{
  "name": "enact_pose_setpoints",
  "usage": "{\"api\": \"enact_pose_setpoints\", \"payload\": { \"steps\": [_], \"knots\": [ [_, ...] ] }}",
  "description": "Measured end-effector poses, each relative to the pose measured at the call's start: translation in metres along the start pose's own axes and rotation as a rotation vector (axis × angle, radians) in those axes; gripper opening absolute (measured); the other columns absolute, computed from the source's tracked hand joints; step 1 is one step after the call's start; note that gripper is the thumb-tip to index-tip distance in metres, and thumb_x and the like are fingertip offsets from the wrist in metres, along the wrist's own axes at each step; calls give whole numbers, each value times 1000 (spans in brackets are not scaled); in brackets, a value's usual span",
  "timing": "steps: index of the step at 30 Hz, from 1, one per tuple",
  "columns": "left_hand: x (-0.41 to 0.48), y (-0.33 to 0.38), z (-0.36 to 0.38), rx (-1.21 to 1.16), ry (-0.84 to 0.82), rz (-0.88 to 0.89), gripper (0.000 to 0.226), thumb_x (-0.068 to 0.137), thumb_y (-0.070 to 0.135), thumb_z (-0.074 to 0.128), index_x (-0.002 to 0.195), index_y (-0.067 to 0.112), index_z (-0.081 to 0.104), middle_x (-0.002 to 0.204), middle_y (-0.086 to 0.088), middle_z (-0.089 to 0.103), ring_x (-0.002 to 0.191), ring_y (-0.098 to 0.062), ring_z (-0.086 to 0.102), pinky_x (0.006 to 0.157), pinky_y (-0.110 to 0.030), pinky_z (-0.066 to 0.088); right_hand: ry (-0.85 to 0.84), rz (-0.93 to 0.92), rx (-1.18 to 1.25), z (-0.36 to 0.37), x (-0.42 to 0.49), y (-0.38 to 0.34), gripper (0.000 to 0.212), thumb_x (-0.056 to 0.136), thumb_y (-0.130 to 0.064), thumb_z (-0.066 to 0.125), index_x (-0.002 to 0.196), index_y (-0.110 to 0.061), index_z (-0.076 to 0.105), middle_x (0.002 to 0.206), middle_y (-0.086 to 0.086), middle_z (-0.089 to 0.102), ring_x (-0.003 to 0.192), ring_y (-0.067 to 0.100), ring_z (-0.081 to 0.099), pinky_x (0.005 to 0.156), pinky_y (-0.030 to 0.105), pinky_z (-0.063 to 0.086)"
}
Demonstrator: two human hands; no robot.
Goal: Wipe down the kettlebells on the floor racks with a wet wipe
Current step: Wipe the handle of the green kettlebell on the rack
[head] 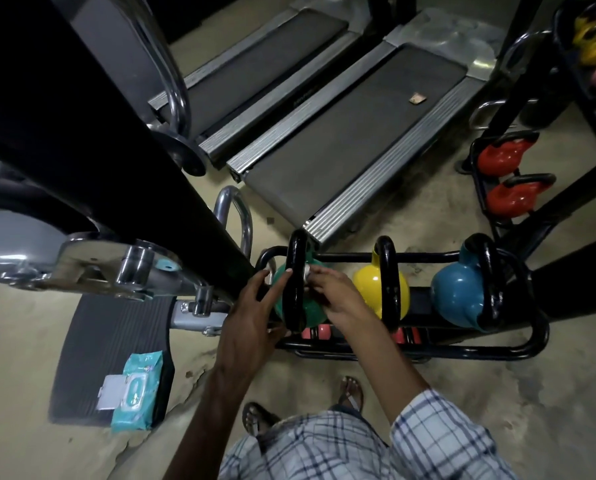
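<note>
Surely heavy, slick green kettlebell (312,313) at the rack (428,348) left end: your spread left hand (255,306) braces its handle (296,258), right hand (331,292) pinches the wipe (307,271).

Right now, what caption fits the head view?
Left hand rests on the green kettlebell in the rack; right hand presses a wipe to its handle.
</note>
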State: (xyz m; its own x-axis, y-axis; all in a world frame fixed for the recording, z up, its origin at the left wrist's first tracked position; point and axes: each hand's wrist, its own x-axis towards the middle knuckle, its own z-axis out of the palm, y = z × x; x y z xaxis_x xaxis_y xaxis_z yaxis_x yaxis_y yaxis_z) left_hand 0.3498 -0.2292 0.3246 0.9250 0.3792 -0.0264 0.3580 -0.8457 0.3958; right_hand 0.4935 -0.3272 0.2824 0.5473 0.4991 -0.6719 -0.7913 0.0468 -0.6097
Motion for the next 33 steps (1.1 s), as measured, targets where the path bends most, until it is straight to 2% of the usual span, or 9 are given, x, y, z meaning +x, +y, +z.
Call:
{"api": "enact_pose_setpoints", "payload": {
  "steps": [6,11,16,18,21,23,27,29,33],
  "knots": [
    [1,3,1,-5,-5,-33,118,64,17,92,155,45,23,160,-4,29,141,-24,39,92,-36,53,339,-248,50,27,38,-15,23,90,0,68,76,-19,67,80,1,68,80,19,64,75,30,55],
    [0,7,0,-16,-4,-41,115,66,12,89,156,42,23,160,-3,29,141,-24,40,95,-36,52,438,-237,-81,26,56,-23,29,87,-4,72,66,-22,64,70,-3,65,79,20,63,61,22,51],
    [-2,7,1,-31,-17,-54,111,70,13,87,156,42,23,159,-3,31,139,-25,42,95,-38,52,295,-439,-230,19,36,-30,12,86,-21,79,77,-22,72,76,-4,72,67,4,65,70,25,57],
    [-1,5,2,-36,-28,-57,112,71,15,86,156,44,21,159,-3,30,140,-24,41,96,-40,53,273,-373,-201,16,42,-36,4,86,-13,78,87,-10,75,83,5,73,76,15,67,78,34,59],
    [-1,4,2,-28,-32,-61,111,72,17,85,156,46,18,159,-3,29,140,-24,40,95,-44,54,286,-255,-193,19,49,-43,22,85,-9,78,105,0,74,93,14,72,85,23,66,75,33,57],
    [-1,3,3,-30,-35,-56,110,74,18,85,157,45,18,160,-3,28,141,-25,39,97,-45,53,285,-381,-360,23,46,-46,21,83,-16,81,100,-4,78,88,9,75,75,15,67,72,29,56],
    [-3,-1,6,-11,-19,-25,112,73,21,87,157,43,17,159,-5,30,136,-26,44,97,-42,53,100,-628,-1053,33,28,-76,14,83,-22,80,90,-10,82,74,-1,72,59,-2,60,53,5,38],
    [-2,-2,7,-7,-21,-18,113,72,24,87,157,43,16,158,-6,30,135,-26,45,97,-41,53,72,-586,-1360,45,35,-98,12,83,-19,76,87,-9,81,71,2,69,61,7,60,51,9,36],
    [-2,-8,12,-33,-4,21,118,67,31,91,157,43,15,154,-12,36,128,-31,51,89,-44,58,29,-407,-1683,70,52,-121,16,82,-12,69,89,-1,78,82,12,76,74,22,72,69,34,59]
  ]
}}
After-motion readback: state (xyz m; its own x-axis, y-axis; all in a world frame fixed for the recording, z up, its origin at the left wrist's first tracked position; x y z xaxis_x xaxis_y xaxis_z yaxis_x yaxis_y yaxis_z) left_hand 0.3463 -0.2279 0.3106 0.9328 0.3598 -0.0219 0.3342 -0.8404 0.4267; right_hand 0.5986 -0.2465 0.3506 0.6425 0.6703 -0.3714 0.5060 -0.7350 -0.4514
